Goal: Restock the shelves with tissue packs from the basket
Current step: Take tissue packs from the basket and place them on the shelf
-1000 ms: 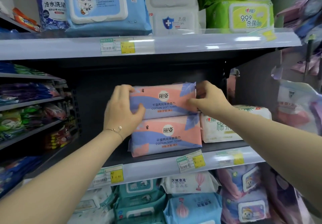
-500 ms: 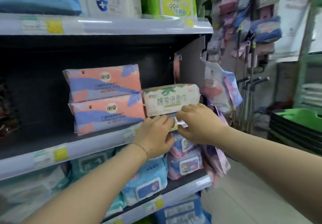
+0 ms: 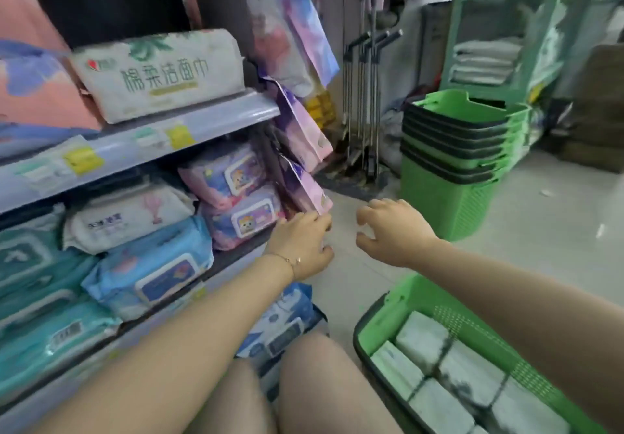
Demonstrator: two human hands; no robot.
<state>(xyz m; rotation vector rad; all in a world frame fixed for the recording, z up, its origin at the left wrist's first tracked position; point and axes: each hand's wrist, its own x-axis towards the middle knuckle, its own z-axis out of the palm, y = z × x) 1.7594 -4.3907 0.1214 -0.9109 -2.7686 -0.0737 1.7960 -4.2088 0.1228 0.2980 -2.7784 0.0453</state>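
Both hands hang empty in the middle of the frame, over bare floor between the shelving on the left and the green basket (image 3: 385,317) at the lower right. The left hand (image 3: 300,244), a thin bracelet at its wrist, has its fingers loosely curled with nothing in them; its fingertips come close to the lower corner of a hanging pink-purple pack (image 3: 309,194), though I cannot tell whether they touch. The right hand (image 3: 395,231) is just beside it, fingers bent in a slack claw, also holding nothing.

The tissue packs (image 3: 471,374) lie in the basket at the lower right corner, white film-wrapped blocks laid flat in tight rows, below and behind the right forearm. None is lifted yet, so the step in hand looks like the reach back for the next pack.

These should be light and soft: the wrap will likely be a little slick, and the block will give under a squeeze. Packed this snugly, a pack is best taken across its short width, thumb on one long side and fingers down the gap on the other – or by both ends with two hands.

A white cotton towel pack (image 3: 158,72) sits on the shelf edge (image 3: 216,121) at upper left, with wet wipe packs (image 3: 236,177) beneath and stacked green baskets (image 3: 449,163) at centre right
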